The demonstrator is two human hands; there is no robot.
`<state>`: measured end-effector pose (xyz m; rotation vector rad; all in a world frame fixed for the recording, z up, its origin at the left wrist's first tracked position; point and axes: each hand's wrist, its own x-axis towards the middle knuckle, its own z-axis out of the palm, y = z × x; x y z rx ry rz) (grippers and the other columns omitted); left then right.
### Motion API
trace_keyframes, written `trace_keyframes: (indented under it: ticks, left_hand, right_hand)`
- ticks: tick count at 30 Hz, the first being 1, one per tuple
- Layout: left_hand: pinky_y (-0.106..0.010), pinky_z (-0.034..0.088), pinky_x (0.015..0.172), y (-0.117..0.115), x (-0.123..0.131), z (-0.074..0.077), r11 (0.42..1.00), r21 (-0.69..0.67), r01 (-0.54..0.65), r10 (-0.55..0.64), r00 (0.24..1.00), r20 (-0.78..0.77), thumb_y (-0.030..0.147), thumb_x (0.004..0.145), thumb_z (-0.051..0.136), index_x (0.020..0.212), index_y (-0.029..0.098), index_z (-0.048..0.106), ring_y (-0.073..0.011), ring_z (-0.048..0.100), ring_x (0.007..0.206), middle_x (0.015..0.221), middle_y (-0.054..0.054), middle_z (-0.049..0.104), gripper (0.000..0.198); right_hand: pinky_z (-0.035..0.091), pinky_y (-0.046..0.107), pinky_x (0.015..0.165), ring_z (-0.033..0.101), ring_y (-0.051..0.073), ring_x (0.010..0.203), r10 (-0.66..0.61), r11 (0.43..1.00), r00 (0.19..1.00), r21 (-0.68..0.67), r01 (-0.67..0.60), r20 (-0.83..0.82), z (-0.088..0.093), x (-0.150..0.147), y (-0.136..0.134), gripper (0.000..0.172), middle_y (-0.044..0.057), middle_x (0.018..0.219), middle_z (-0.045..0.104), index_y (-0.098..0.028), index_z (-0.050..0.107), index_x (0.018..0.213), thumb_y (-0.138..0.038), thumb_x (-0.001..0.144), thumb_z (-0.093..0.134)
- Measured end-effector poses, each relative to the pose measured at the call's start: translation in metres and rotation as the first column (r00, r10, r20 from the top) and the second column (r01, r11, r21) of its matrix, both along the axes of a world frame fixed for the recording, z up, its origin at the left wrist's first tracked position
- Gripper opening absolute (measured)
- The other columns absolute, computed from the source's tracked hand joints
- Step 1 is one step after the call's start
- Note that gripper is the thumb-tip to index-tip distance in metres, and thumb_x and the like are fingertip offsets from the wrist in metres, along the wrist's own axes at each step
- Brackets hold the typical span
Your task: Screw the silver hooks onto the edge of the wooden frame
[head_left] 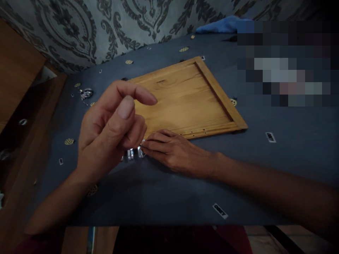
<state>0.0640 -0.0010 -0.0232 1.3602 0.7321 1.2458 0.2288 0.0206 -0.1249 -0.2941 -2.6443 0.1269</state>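
My left hand (111, 130) is raised above the dark blue cloth (169, 190), forefinger stretched out, thumb up, the other fingers curled; what it holds, if anything, is hidden. My right hand (172, 150) lies low on the cloth, its fingertips pinched on small shiny metal pieces (132, 153) lined up just in front of the wooden board (185, 98). The board is a shallow framed panel with a row of small holes along its near rail, lying flat beyond both hands.
A small heap of metal parts (86, 93) lies at the back left. A blue cloth (225, 25) is bunched at the far edge. Wooden furniture (18, 70) stands left of the table, patterned wallpaper behind. A blurred area covers the right back.
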Motion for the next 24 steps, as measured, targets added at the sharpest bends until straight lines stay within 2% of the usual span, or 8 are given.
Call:
trace_keyframes:
  ticks: [4, 6, 9, 12, 17, 24]
  left_hand:
    - [-0.019, 0.022, 0.037, 0.003, -0.004, 0.003, 0.996, 0.069, -0.061, 0.057, 0.996, 0.067, 0.017, 0.099, 0.055, 0.089, 0.010, 0.068, -0.0030, 0.023, 0.036, 0.048, 0.010, 0.030, 0.017]
    - [-0.017, 0.023, 0.035, 0.003, -0.005, 0.007, 0.992, 0.093, -0.083, 0.076, 0.994, 0.078, 0.016, 0.101, 0.049, 0.088, 0.010, 0.067, -0.0028, 0.023, 0.035, 0.047, 0.010, 0.028, 0.023]
    - [-0.017, 0.023, 0.035, 0.000, -0.004, 0.012, 0.989, 0.040, -0.145, 0.143, 0.989, 0.045, 0.013, 0.104, 0.038, 0.086, 0.011, 0.068, -0.0030, 0.023, 0.034, 0.047, 0.008, 0.029, 0.035]
    - [-0.018, 0.021, 0.035, -0.001, -0.001, 0.012, 0.978, -0.001, -0.209, 0.209, 0.977, 0.036, 0.013, 0.103, 0.039, 0.082, 0.011, 0.067, -0.0035, 0.022, 0.034, 0.046, 0.009, 0.027, 0.035]
    - [-0.018, 0.021, 0.035, 0.002, 0.000, 0.007, 0.984, 0.033, -0.173, 0.172, 0.984, 0.043, 0.016, 0.102, 0.043, 0.083, 0.012, 0.068, -0.0042, 0.020, 0.035, 0.044, 0.009, 0.024, 0.032]
    - [-0.019, 0.021, 0.035, 0.003, -0.001, 0.004, 0.986, 0.019, -0.165, 0.164, 0.986, 0.037, 0.013, 0.101, 0.044, 0.083, 0.013, 0.069, -0.0045, 0.020, 0.034, 0.044, 0.009, 0.024, 0.031]
  right_hand:
    - [0.046, 0.041, 0.094, 0.055, 0.023, 0.105, 0.004, 1.000, 1.000, -0.024, -0.003, 0.026, 0.001, -0.001, 0.001, 0.028, 0.010, 0.115, 0.072, -0.012, 0.068, 0.116, -0.020, 0.107, 0.044]
    - [0.047, 0.041, 0.093, 0.056, 0.024, 0.106, 0.001, 1.000, 0.999, -0.021, -0.001, 0.032, 0.000, 0.000, 0.001, 0.027, 0.010, 0.115, 0.072, -0.011, 0.068, 0.116, -0.019, 0.106, 0.044]
    - [0.047, 0.040, 0.094, 0.057, 0.024, 0.105, 0.001, 1.000, 1.000, -0.012, -0.001, 0.017, 0.001, 0.000, 0.002, 0.029, 0.010, 0.114, 0.072, -0.009, 0.068, 0.116, -0.020, 0.107, 0.044]
    - [0.047, 0.040, 0.095, 0.057, 0.023, 0.105, -0.008, 1.000, 1.000, -0.008, 0.008, 0.016, 0.001, 0.000, 0.001, 0.029, 0.010, 0.114, 0.072, -0.010, 0.068, 0.116, -0.019, 0.107, 0.043]
    - [0.046, 0.040, 0.092, 0.058, 0.023, 0.105, -0.008, 1.000, 1.000, 0.008, 0.008, 0.021, 0.001, 0.000, 0.001, 0.028, 0.010, 0.114, 0.072, -0.011, 0.068, 0.115, -0.017, 0.106, 0.043]
    - [0.046, 0.042, 0.092, 0.058, 0.023, 0.107, 0.000, 0.999, 1.000, -0.045, 0.000, 0.010, 0.000, 0.000, 0.001, 0.026, 0.010, 0.114, 0.071, -0.016, 0.068, 0.117, -0.016, 0.105, 0.045]
